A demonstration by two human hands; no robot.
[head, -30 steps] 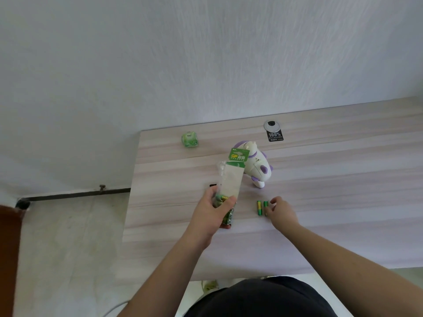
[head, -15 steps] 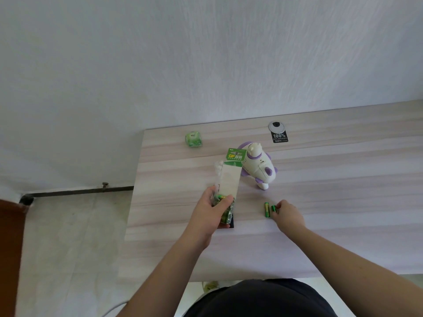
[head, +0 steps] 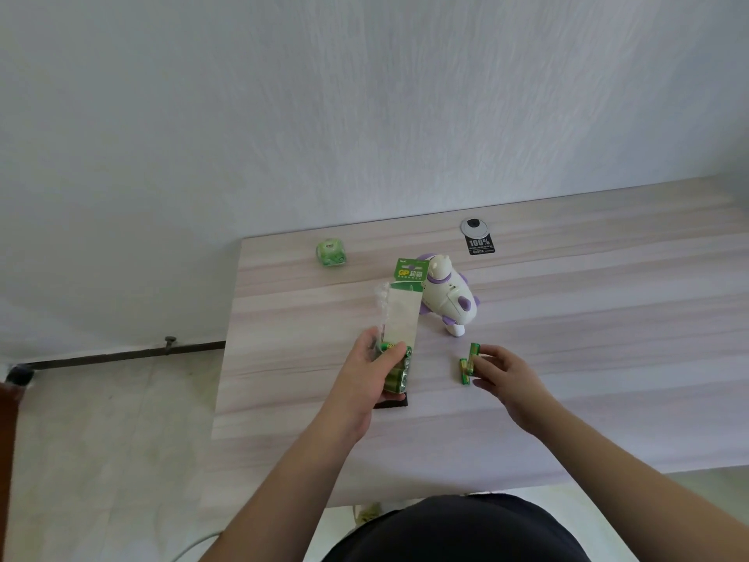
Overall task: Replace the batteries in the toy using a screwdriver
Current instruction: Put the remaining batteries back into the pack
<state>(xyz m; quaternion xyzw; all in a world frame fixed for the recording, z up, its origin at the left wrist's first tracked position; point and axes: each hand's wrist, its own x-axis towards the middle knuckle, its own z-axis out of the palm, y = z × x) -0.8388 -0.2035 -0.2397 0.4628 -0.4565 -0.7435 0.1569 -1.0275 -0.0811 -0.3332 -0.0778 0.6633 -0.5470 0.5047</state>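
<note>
Left hand [head: 367, 369] is grasping the lower end of the battery pack [head: 401, 318], fingers and thumb curling round it where the green batteries still in the pack are sitting; pack is standing up tilted, green header card at the far end, clear blister peeling off on the left edge. Under the hand a small dark flat item [head: 391, 403] is lying on the tabletop [head: 608, 358], partly hidden, cannot tell what it is.

Right hand [head: 500, 369] is pinching the loose batteries [head: 468, 363], two green cells lying side by side on the tabletop, fingertips [head: 478, 361] curling onto them from the right. Batteries are lying just right of the pack, near side of the toy.

Toy [head: 446, 298], white with purple parts, is sitting on the tabletop just beyond the loose batteries, right behind the pack's header card, not being touched by either hand. How it is oriented is hard to tell.

Farther out: green cube-like item [head: 331, 253] is sitting near the far left corner of the tabletop, well apart from the hands. Round grey cable port [head: 473, 225] at the far edge, black label [head: 481, 244] reading 100% touching its near side. Floor [head: 101, 440] showing to the left, a dark rail running along the base of the wall.
</note>
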